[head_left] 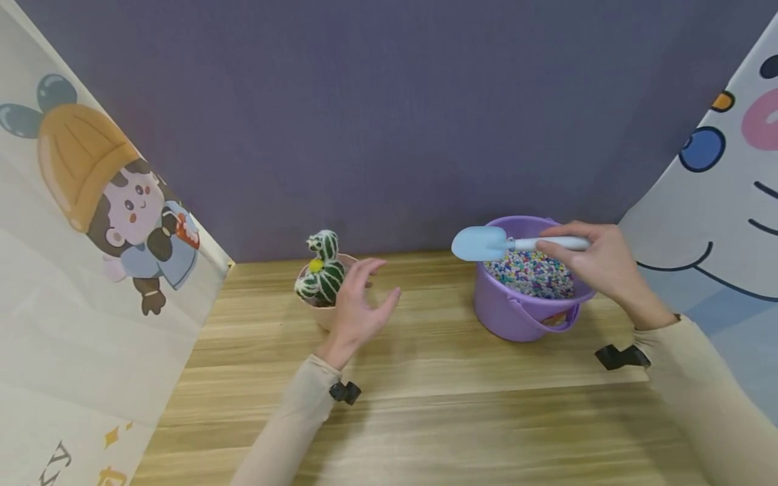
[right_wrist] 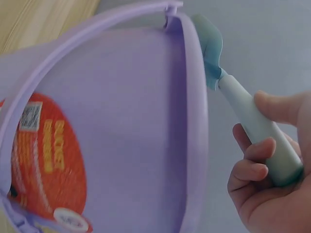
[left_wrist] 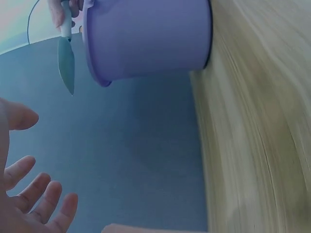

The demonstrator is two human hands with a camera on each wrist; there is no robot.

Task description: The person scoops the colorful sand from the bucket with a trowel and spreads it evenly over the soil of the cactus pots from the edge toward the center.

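Shovel (head_left: pixel 516 244) held above the bucket (head_left: pixel 504 314)

In the head view, our right hand (head_left: pixel 608 263) is clamped on the shovel above the bucket's beads (head_left: pixel 541 278), the blade (head_left: pixel 479 243) jutting past the bucket's left edge, apparently bare. Left of the bucket, our left hand (head_left: pixel 358 300) has its fingers apart beside a potted cactus (head_left: pixel 331 278); we cannot tell whether they touch.

In the left wrist view, those fingers hold nothing.

In the right wrist view, thumb and fingers wrap the shovel beside the bucket's mouth. We judge this a scooping step; the next move calls for dipping the blade into the beads.
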